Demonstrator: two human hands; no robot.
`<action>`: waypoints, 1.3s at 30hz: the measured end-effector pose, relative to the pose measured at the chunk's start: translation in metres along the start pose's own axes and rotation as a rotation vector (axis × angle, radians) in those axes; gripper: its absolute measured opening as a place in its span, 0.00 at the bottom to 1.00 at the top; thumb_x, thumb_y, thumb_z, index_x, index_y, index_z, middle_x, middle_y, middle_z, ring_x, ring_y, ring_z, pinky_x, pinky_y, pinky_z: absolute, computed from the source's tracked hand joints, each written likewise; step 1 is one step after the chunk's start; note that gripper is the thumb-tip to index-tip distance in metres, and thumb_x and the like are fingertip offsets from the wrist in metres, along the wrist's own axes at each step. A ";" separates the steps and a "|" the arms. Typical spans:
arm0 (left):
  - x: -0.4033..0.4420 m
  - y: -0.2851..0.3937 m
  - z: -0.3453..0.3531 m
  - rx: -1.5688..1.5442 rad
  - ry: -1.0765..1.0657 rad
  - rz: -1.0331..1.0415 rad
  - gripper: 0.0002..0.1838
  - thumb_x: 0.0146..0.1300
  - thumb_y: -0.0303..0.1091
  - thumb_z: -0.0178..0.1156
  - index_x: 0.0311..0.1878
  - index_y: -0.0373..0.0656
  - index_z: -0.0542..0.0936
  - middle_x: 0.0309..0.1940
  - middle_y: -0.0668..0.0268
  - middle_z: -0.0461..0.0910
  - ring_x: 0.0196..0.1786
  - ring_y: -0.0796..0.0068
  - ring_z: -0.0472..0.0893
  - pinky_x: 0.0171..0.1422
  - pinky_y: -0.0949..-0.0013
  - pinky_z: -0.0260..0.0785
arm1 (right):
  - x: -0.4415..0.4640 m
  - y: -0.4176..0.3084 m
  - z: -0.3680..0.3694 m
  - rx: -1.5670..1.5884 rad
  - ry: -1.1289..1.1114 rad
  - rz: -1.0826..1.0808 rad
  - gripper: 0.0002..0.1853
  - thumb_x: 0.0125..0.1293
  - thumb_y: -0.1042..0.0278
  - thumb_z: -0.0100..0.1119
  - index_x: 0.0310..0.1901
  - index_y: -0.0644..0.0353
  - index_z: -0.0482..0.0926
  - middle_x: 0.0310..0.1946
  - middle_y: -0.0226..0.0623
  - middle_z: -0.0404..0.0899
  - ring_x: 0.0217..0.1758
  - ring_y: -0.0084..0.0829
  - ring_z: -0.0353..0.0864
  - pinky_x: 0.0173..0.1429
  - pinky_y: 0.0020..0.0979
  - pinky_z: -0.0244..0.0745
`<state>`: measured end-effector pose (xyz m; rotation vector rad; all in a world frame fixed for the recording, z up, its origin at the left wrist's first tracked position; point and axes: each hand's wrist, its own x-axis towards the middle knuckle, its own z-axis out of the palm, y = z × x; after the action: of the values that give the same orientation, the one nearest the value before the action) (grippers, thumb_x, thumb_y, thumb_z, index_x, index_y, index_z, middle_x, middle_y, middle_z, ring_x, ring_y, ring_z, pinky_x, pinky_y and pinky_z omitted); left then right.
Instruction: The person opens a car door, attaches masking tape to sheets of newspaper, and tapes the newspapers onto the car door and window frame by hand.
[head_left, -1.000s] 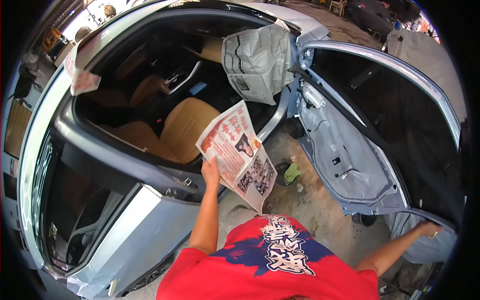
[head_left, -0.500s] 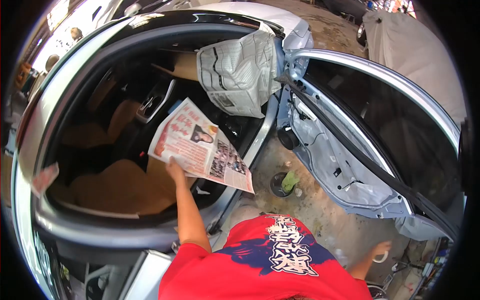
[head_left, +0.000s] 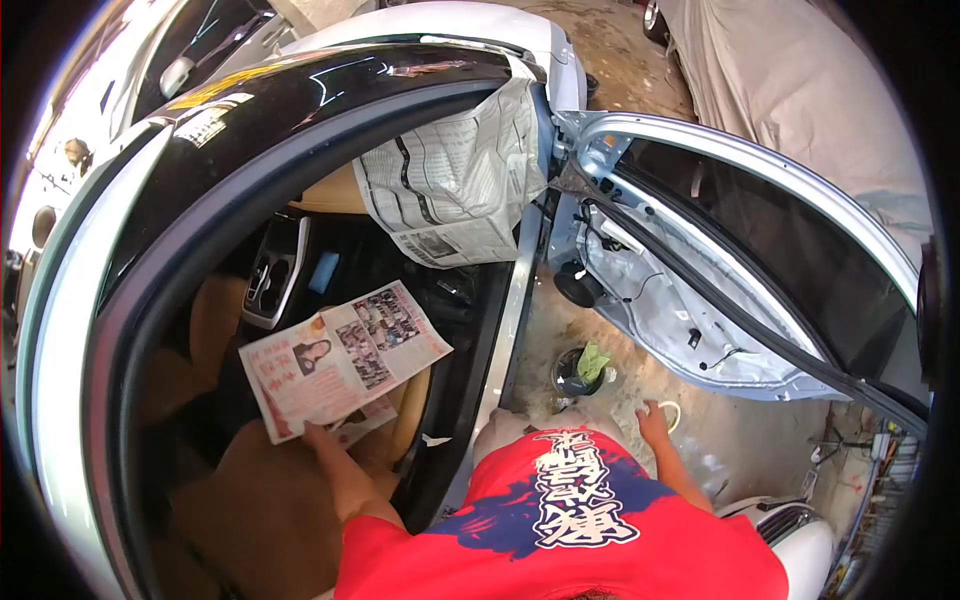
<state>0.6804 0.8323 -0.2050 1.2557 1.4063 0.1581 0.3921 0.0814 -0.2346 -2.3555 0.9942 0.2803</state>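
Note:
My left hand [head_left: 318, 440] grips the near edge of a printed newspaper sheet [head_left: 300, 385], fingers partly hidden under it. The sheet is folded, with a loose lower flap, and hangs over the tan front seat [head_left: 250, 490] inside the car. My right hand [head_left: 655, 418], out beside my body over the floor, is closed round a pale ring that looks like a roll of masking tape [head_left: 674, 416]. More newspaper [head_left: 450, 170] covers the area at the front of the door opening.
The car door [head_left: 690, 290] stands wide open on the right, its inner panel off, with wiring and a black speaker [head_left: 577, 285] exposed. A dark bucket [head_left: 570, 372] with a green cloth [head_left: 593, 362] is on the floor. The centre console [head_left: 278, 270] lies beyond the seat.
The newspaper has moved down and left, deeper into the car over the seat, and turned. My right hand with the ring has come forward, closer to my body. The view has shifted.

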 end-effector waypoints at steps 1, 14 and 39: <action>0.009 -0.009 -0.002 0.009 -0.014 -0.033 0.31 0.78 0.52 0.47 0.72 0.38 0.69 0.66 0.47 0.75 0.58 0.42 0.79 0.48 0.31 0.74 | 0.002 -0.012 0.003 -0.026 0.050 -0.063 0.28 0.67 0.55 0.65 0.63 0.65 0.78 0.54 0.62 0.81 0.58 0.57 0.81 0.62 0.51 0.75; -0.040 0.048 0.025 -0.161 0.475 0.726 0.28 0.81 0.43 0.50 0.63 0.21 0.75 0.61 0.33 0.78 0.61 0.40 0.81 0.67 0.50 0.71 | 0.050 -0.065 -0.005 -0.077 -0.147 -0.147 0.25 0.69 0.58 0.61 0.62 0.66 0.80 0.46 0.56 0.88 0.32 0.45 0.90 0.45 0.41 0.85; -0.510 -0.119 0.111 -0.182 -0.882 1.253 0.34 0.81 0.44 0.47 0.81 0.33 0.57 0.83 0.42 0.51 0.85 0.41 0.47 0.86 0.43 0.36 | -0.086 -0.389 -0.122 0.606 -0.440 -1.189 0.33 0.73 0.59 0.63 0.75 0.62 0.67 0.76 0.52 0.66 0.76 0.52 0.69 0.78 0.41 0.63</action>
<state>0.5644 0.3517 -0.0011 1.5939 -0.2518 0.4850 0.6053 0.2836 0.0616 -1.8005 -0.5238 0.0017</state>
